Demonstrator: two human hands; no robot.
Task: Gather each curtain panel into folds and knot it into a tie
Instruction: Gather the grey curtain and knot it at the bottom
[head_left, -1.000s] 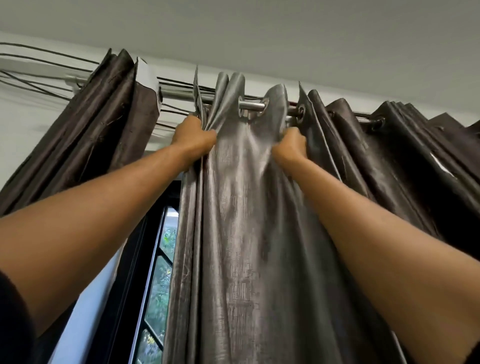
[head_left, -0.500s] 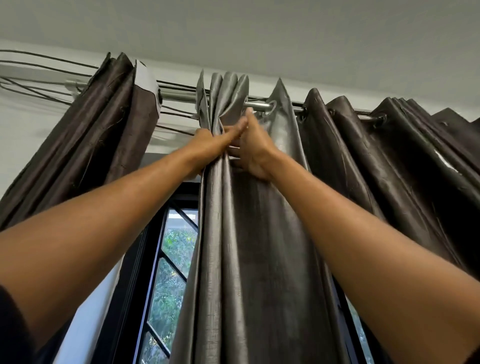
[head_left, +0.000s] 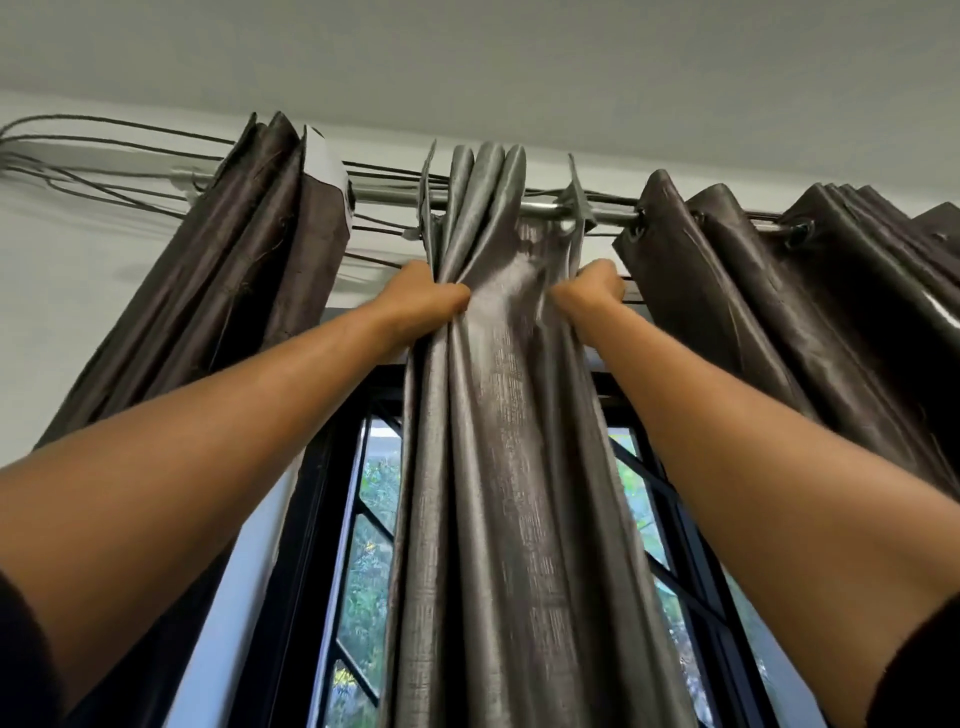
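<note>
My hands are apart now; half a second ago they met at the folds. My left hand (head_left: 423, 304) clenches the gathered pleats of the grey curtain panel (head_left: 519, 467), high under the rod (head_left: 540, 209). My right hand (head_left: 589, 291) curls round its right edge. A barred window (head_left: 363, 519) shows behind. The left dark curtain (head_left: 249, 260) and the right dark curtain (head_left: 753, 312) flank the panel.

Bare rod (head_left: 387, 196) is lying open between the left dark panel (head_left: 244, 270) and the grey panel (head_left: 498, 441), though thin cords (head_left: 387, 171) are crossing there. Right of the grey folds a narrower gap is showing before the right dark panel (head_left: 727, 291).
</note>
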